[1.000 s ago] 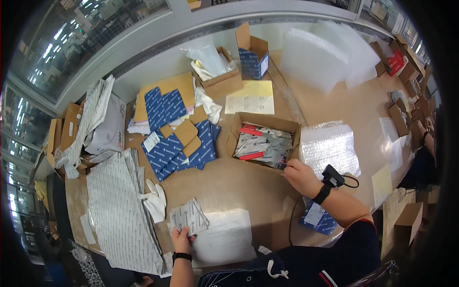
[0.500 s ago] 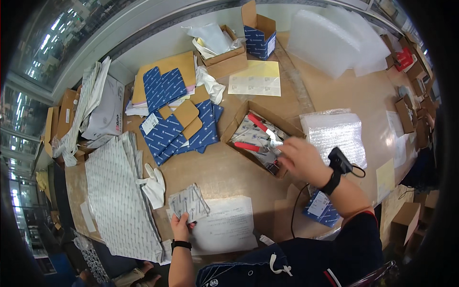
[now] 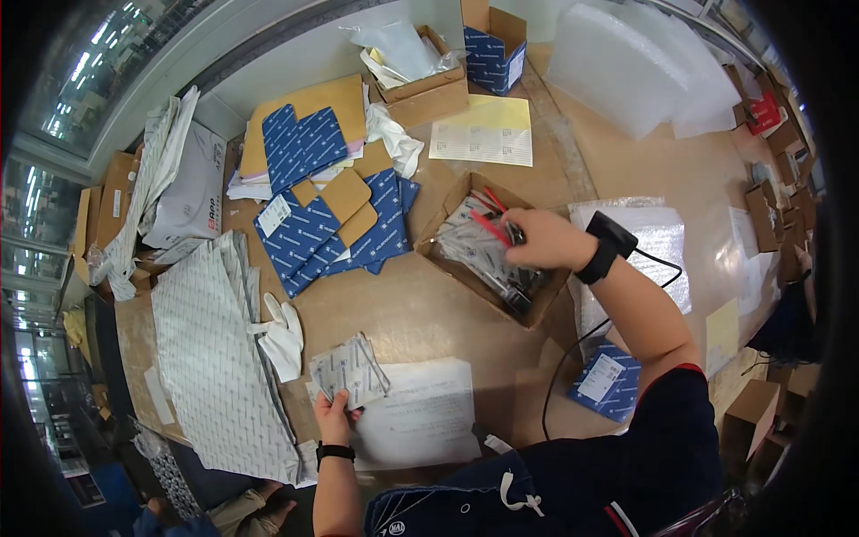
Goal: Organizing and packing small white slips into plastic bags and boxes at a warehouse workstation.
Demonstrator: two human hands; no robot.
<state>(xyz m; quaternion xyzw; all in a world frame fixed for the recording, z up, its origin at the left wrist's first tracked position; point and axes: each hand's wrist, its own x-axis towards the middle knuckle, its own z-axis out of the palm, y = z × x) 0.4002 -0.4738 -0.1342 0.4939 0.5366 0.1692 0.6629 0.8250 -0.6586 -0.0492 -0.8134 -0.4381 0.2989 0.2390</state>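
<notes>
In the head view, your right forearm reaches in from the lower right, wrist over the near-right edge of an open cardboard box (image 3: 544,300), and your right hand (image 3: 548,238) is curled above its contents. Your left hand (image 3: 333,415) sits low on the left, thumb and fingers pinching the lower edge of some grey-printed packets (image 3: 347,371) above a sheet of paper (image 3: 420,421). The cardboard box holds printed wrappers (image 3: 463,251) and metal parts; behind, a smaller carton (image 3: 428,100) holds a clear plastic bag (image 3: 398,54) (the blue box (image 3: 490,64) beside it stands open). Your right fingers are closed around a red-handled tool (image 3: 489,227), its handles projecting leftward past your fingertips, over the wrappers.
</notes>
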